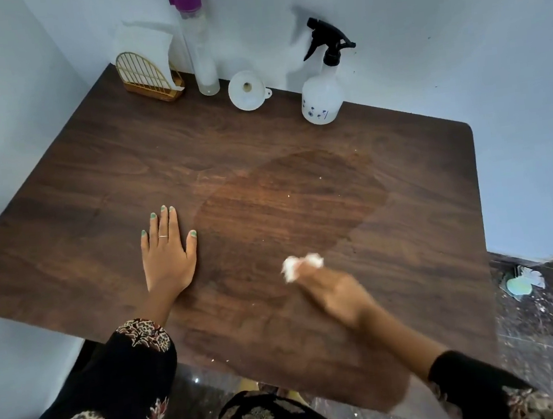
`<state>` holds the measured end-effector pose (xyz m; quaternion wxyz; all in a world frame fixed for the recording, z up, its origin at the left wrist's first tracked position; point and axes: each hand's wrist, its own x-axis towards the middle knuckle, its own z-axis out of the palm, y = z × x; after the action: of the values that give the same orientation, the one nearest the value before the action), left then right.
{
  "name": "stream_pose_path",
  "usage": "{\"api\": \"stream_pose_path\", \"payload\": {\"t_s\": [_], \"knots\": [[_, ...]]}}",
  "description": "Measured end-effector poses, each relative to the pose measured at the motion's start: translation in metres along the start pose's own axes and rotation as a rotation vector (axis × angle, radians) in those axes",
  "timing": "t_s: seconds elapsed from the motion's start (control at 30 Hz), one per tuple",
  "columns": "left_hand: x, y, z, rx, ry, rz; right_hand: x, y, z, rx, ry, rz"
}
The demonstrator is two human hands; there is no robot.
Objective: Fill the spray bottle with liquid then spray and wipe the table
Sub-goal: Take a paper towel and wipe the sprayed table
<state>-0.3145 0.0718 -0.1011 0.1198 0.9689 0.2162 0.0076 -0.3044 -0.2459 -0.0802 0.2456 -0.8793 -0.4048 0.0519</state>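
Tissue (301, 265) crumpled under right hand (338, 293) fingertips.

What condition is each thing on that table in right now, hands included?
spray bottle: upright, trigger head on.
funnel: lying loose, mouth toward the camera.
tall bottle: upright, purple cap shut.
napkin holder: upright, holding paper.
table: damp patch in the middle.
left hand: flat, open.
right hand: blurred, gripping a crumpled tissue.

Left hand (168, 252) flat, right hand (334, 294) clenched
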Motion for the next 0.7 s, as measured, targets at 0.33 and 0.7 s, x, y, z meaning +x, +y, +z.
{"api": "stream_pose_path", "payload": {"t_s": [0.33, 0.7], "knots": [[-0.013, 0.003, 0.002, -0.003, 0.013, -0.032, 0.005, 0.054, -0.032, -0.279, 0.228, 0.654], [-0.012, 0.006, 0.002, 0.012, -0.003, -0.04, 0.026, -0.013, 0.011, -0.066, -0.183, -0.191]]}}
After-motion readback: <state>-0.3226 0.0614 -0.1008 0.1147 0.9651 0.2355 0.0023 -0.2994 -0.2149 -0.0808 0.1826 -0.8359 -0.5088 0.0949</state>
